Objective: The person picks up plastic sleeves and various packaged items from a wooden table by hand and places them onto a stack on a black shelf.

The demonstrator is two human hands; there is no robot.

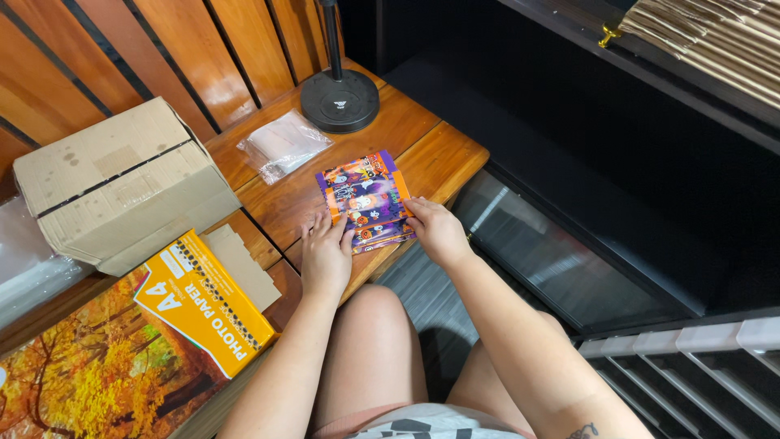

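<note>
A small stack of colourful printed cards (366, 197), purple and orange with cartoon figures, lies on the wooden table (431, 154) near its front edge. My left hand (325, 254) rests flat at the stack's lower left corner, fingertips touching the cards. At the stack's lower right edge my right hand (437, 231) presses its fingers against the cards. Neither hand has lifted anything off the table.
A clear plastic sleeve (283, 145) lies behind the cards, beside a round black stand base (340, 99). A cardboard box (122, 185) sits at the left, with a photo paper pack (138, 341) in front of it. A dark glass cabinet (569, 244) stands to the right.
</note>
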